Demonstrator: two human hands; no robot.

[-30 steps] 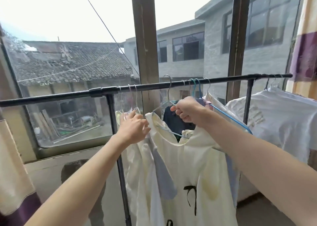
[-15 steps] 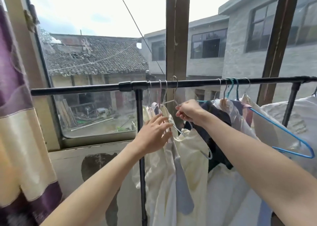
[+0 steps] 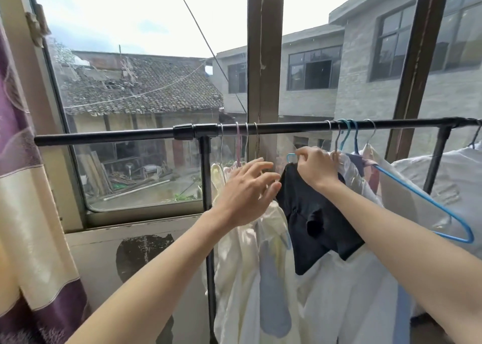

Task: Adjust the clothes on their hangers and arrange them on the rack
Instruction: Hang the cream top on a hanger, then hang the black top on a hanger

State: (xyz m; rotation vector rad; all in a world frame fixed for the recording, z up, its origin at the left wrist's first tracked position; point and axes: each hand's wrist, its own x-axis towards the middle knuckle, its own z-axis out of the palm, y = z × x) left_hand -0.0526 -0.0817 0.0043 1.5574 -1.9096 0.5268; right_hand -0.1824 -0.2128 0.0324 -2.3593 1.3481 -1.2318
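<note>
**Soft shirt, thin hanger: we grip at the collar**

Right of centre in the frame, our right hand (image 3: 317, 167) pinches the collar of the dark garment (image 3: 313, 213) where it meets a light blue hanger (image 3: 290, 157), below the black rail (image 3: 287, 128). Our left hand (image 3: 247, 189) hovers with fingers spread, against the cream clothes (image 3: 245, 252) at centre. We judge the dark fabric light, limp and prone to slide off, so the hanger's neck and the shoulder seams are the places to hold.

Both your bare forearms reach forward and up, converging ahead of you. Your left hand (image 3: 246, 191) is spread, its fingers (image 3: 263, 167) straight and slightly fanned, back toward you. Your right hand (image 3: 317, 167) is curled, fingertips pinched together at its upper left, wrist bent.
</note>
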